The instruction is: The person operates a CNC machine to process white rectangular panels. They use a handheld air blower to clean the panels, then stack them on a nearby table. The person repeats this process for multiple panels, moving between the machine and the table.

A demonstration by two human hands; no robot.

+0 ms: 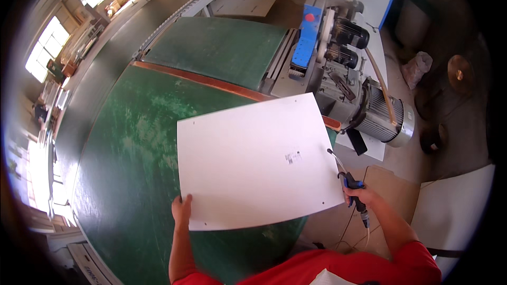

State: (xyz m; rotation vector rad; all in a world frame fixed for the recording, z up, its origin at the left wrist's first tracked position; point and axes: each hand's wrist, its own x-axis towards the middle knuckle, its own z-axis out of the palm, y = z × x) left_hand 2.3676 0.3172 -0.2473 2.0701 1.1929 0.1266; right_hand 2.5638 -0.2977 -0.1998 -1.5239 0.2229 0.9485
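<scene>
A large white rectangular panel (248,169) is held tilted above the green belt, with small dark holes close to its corners and a small printed mark right of its middle. My left hand (182,209) is closed on its left edge near the lower corner, thumb on top. My right hand (363,194) is closed round a black and blue air blow gun (355,186) by the panel's right edge. The gun's thin nozzle reaches over the panel's face, and a pale hose runs down from its handle. Whether the right fingers also grip the panel's edge is partly hidden.
Beneath the panel lies a worn green conveyor belt (132,121), crossed by a reddish-brown strip (206,78). A machine with a blue cover (305,42) and grey motor (380,113) stands at the far right. A black phone-like slab (357,141) lies near the motor. Cardboard (379,179) lies at right.
</scene>
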